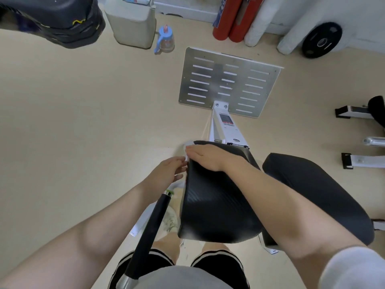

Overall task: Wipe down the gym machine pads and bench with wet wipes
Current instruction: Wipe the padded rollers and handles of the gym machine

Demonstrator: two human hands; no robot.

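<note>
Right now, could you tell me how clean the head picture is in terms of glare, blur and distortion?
Head view: wide-angle bending curves the edges and stretches the forearms; soft, even light, faint shadows; dull sheen on the black pad and a hazy reflection on the metal footplate; the wet wipe under the right hand is a blurred white patch; the left hand is slightly soft.

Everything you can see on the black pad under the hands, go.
The black pad is a rounded, roughly rectangular cushion covered in what looks like carbon-weave vinyl, slightly glossy, with sheen near its lower edge. It sits on a white machine frame that runs toward a slotted metal footplate. The right hand lies flat across its far end, pressing a white wipe at the corner; the left hand touches its left edge. A second dark pad sits beside it to the right.
</note>
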